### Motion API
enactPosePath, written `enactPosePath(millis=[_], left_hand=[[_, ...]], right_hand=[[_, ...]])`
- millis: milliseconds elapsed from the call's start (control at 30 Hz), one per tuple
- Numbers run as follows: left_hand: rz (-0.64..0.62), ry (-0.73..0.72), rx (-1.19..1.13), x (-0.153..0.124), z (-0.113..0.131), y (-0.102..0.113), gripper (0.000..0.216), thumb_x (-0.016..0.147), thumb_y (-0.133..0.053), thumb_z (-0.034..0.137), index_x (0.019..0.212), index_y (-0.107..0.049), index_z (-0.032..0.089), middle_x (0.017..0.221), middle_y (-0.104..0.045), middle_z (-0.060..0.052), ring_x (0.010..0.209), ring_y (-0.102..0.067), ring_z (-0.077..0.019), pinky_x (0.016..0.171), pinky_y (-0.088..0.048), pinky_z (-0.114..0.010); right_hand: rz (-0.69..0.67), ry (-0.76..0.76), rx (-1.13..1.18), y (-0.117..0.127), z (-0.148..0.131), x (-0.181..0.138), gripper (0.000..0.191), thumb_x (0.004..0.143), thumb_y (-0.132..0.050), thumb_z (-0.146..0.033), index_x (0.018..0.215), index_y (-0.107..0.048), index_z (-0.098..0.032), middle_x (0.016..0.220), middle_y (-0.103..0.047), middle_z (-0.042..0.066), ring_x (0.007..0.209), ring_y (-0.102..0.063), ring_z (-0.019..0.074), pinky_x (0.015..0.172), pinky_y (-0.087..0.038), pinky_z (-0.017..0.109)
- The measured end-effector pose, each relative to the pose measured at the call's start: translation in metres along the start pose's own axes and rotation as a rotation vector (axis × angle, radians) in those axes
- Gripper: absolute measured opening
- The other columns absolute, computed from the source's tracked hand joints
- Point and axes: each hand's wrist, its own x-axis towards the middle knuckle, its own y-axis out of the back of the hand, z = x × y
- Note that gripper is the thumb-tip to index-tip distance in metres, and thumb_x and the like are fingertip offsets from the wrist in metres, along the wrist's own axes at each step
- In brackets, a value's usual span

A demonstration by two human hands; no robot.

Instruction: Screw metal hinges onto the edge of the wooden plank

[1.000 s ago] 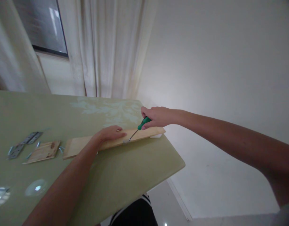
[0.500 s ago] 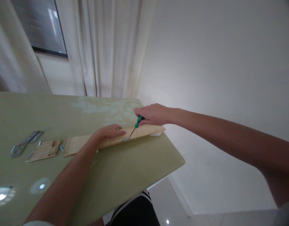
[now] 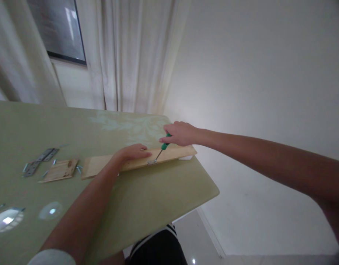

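A long pale wooden board (image 3: 175, 152) lies along the table, its right end slightly raised over a small white piece (image 3: 185, 158). My left hand (image 3: 133, 152) presses down on its middle, with thumb and fingers closed over the far edge. In my right hand (image 3: 181, 133) is a screwdriver (image 3: 164, 146) with a green and black handle, tilted with its shaft pointing down and left. The tip meets a small metal hinge (image 3: 151, 162) at the board's near edge. Any screw head under the tip is too small to make out.
Left of the board is a short wooden block (image 3: 60, 170) with screws (image 3: 79, 169) around it. Metal hinges (image 3: 40, 161) lie further left on the green table (image 3: 147, 198). Its right corner (image 3: 217, 191) is near the white wall (image 3: 255, 92); curtains (image 3: 128, 55) hang behind.
The view has shifted a little, moving the table things rightward in the picture. My right hand's fingers have turned around the screwdriver handle. My left hand keeps its place on the board.
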Motion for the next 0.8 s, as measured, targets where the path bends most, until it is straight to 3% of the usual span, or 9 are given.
enactPosePath(millis=[100,167,267,400,467,600,700,733,800], left_hand=[[-0.006,-0.012,-0.008,0.000,0.000,0.000,0.071,0.089,-0.045,0.066,0.128,-0.074,0.015,0.136,-0.073,-0.015,0.120,-0.069,-0.0333,0.099,-0.052,-0.038],[-0.007,-0.023,-0.015,0.001,-0.001,0.000,0.070,0.089,-0.046,0.066,0.128,-0.074,0.015,0.135,-0.073,-0.015,0.118,-0.070,-0.0325,0.098,-0.052,-0.038],[-0.006,-0.029,-0.023,0.002,-0.002,-0.001,0.070,0.089,-0.046,0.066,0.128,-0.074,0.015,0.135,-0.074,-0.015,0.118,-0.070,-0.0319,0.099,-0.052,-0.037],[-0.008,-0.025,-0.016,0.000,0.001,0.000,0.070,0.090,-0.044,0.066,0.128,-0.074,0.015,0.135,-0.073,-0.015,0.117,-0.070,-0.0311,0.099,-0.051,-0.037],[-0.009,-0.020,-0.008,0.000,0.002,0.001,0.069,0.090,-0.045,0.065,0.126,-0.074,0.015,0.135,-0.074,-0.015,0.117,-0.070,-0.0315,0.099,-0.051,-0.037],[-0.010,-0.011,-0.008,0.000,0.002,0.001,0.069,0.090,-0.045,0.064,0.130,-0.073,0.015,0.139,-0.072,-0.015,0.121,-0.068,-0.0323,0.101,-0.051,-0.038],[-0.015,-0.009,-0.009,0.001,0.002,0.000,0.070,0.090,-0.044,0.064,0.132,-0.072,0.016,0.141,-0.071,-0.014,0.124,-0.067,-0.0322,0.103,-0.050,-0.037],[-0.018,-0.011,-0.008,0.001,0.002,0.000,0.070,0.091,-0.044,0.064,0.133,-0.071,0.016,0.141,-0.071,-0.014,0.124,-0.067,-0.0318,0.104,-0.050,-0.037],[-0.023,-0.010,-0.001,0.001,0.001,0.001,0.071,0.090,-0.043,0.065,0.133,-0.071,0.016,0.140,-0.071,-0.014,0.124,-0.068,-0.0317,0.104,-0.050,-0.036]], right_hand=[[-0.043,0.026,0.032,0.005,-0.002,0.002,0.046,0.096,-0.061,-0.063,0.114,-0.061,-0.020,0.106,-0.076,0.013,0.086,-0.068,0.0256,0.061,-0.035,0.030],[-0.056,0.192,-0.002,0.011,-0.002,0.000,0.043,0.093,-0.071,-0.052,0.121,-0.057,-0.022,0.108,-0.076,0.010,0.086,-0.067,0.0231,0.060,-0.032,0.029],[-0.030,0.420,-0.097,0.011,-0.004,0.001,0.032,0.097,-0.069,-0.042,0.120,-0.057,-0.023,0.109,-0.076,0.008,0.090,-0.066,0.0230,0.062,-0.028,0.029],[0.076,0.014,0.034,0.000,-0.012,0.015,0.043,0.101,-0.055,-0.062,0.111,-0.062,-0.021,0.106,-0.076,0.013,0.090,-0.067,0.0262,0.064,-0.032,0.030],[0.061,-0.107,0.091,-0.002,-0.012,0.020,0.047,0.098,-0.056,-0.065,0.109,-0.064,-0.020,0.105,-0.077,0.013,0.087,-0.067,0.0255,0.063,-0.034,0.030],[-0.005,0.154,0.025,0.010,-0.003,0.014,0.051,0.089,-0.075,-0.057,0.123,-0.058,-0.022,0.112,-0.077,0.009,0.085,-0.067,0.0215,0.062,-0.032,0.028],[0.038,0.467,-0.264,0.013,0.001,0.008,0.035,0.098,-0.069,-0.042,0.128,-0.058,-0.027,0.121,-0.075,0.009,0.092,-0.068,0.0231,0.061,-0.025,0.030],[0.061,0.503,-0.333,0.011,0.001,0.008,0.028,0.102,-0.064,-0.042,0.126,-0.059,-0.028,0.119,-0.075,0.009,0.092,-0.069,0.0241,0.061,-0.024,0.030],[0.086,0.397,-0.353,0.006,-0.002,0.011,0.031,0.107,-0.052,-0.051,0.122,-0.062,-0.026,0.110,-0.077,0.011,0.089,-0.070,0.0260,0.061,-0.025,0.031]])
